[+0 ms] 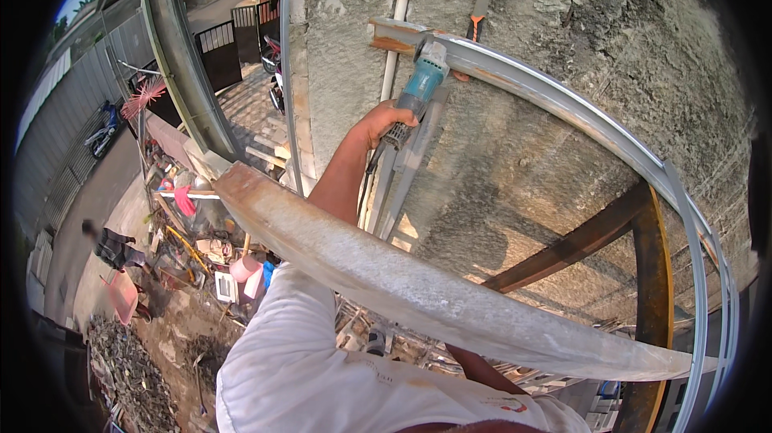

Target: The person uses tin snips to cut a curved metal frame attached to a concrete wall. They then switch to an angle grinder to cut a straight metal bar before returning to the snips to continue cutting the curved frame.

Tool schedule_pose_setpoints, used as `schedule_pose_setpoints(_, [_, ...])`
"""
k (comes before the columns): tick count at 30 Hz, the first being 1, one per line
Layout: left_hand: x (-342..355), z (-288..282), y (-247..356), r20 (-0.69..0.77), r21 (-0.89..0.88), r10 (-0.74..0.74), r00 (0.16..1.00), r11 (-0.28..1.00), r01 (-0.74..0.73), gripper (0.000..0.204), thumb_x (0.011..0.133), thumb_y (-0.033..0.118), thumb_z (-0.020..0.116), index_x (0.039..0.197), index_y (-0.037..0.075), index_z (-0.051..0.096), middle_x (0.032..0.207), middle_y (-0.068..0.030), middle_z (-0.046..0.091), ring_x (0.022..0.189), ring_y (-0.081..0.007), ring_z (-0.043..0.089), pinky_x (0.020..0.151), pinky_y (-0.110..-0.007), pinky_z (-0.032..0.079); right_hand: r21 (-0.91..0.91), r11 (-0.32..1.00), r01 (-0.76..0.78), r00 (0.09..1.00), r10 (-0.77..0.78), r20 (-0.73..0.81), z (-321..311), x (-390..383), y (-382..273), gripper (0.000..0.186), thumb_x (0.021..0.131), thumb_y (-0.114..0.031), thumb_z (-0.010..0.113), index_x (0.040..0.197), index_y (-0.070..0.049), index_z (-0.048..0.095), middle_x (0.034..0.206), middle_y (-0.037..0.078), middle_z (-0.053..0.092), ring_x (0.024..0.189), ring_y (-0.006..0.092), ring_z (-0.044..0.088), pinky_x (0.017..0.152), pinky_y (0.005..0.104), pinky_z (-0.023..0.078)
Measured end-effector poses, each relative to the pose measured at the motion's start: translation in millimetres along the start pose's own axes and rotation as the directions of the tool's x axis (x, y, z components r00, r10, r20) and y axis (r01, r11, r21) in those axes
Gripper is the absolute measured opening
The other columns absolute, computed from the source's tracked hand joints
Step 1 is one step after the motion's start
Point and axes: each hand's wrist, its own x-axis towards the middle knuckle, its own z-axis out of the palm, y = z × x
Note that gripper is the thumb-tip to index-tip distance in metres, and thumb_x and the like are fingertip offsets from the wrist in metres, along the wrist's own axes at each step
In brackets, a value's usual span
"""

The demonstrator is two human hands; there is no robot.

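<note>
My left hand (389,121) is wrapped round the rear body of a teal angle grinder (426,79), with its cord trailing down below. The grinder's head meets a long grey steel channel (515,71) near that channel's rusty end, against a rough concrete wall. Its disc is mostly hidden. Under the contact spot stands a narrow grey metal post (420,164). Between my body and the grinder runs a wide pale beam (386,272), and my left forearm reaches out past it. Bare skin shows below that beam, but my right hand cannot be seen.
A hammer (483,0) with an orange-and-grey handle is by the wall's upper part. Rusty brown steel members (650,272) stand at the right. Far below on the left, a person (112,246) is beside a reddish wheelbarrow (121,296), near rubble and scattered household items.
</note>
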Motion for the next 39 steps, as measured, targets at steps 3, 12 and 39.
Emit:
schedule_pose_setpoints(3, [-36.7,0.1,-12.5,-0.080,-0.009,0.075,0.994,0.997,-0.076,0.052,0.070,0.019,0.075,0.114,0.000,0.055,0.088,-0.0082,0.061,0.064,-0.0181,0.063,0.054,-0.035,0.053,-0.007,1.000,0.015,1.000,-0.015,0.008,0.4,5.2,-0.8,0.044,0.099,-0.028,0.061,0.130,0.000,0.049,0.116,0.012,0.061,0.107,0.0186,0.060,0.092,0.0355,0.048])
schedule_pose_setpoints(12, [-281.4,-69.5,-120.2,-0.561,-0.134,-0.075,0.825,0.991,-0.001,0.063,0.066,0.011,0.075,0.125,0.000,0.055,0.100,-0.0087,0.065,0.087,-0.0193,0.064,0.078,-0.033,0.053,0.015,0.994,0.104,0.994,-0.104,0.031,10.2,19.6,-32.2,0.043,0.098,-0.027,0.062,0.129,0.000,0.051,0.115,0.012,0.062,0.106,0.0185,0.061,0.092,0.0355,0.049])
schedule_pose_setpoints(39, [-1001.4,314.9,-363.5,-0.328,-0.918,-0.451,-0.830,-0.055,0.393,0.073,0.057,0.037,0.075,0.112,-0.010,0.062,0.105,-0.0260,0.069,0.102,-0.0407,0.066,0.089,-0.043,0.050,-0.375,0.849,0.373,0.216,0.314,0.925,146.6,30.7,-8.4,0.034,0.090,-0.035,0.067,0.088,-0.001,0.067,0.074,0.015,0.064,0.066,0.0196,0.057,0.068,0.0372,0.048])
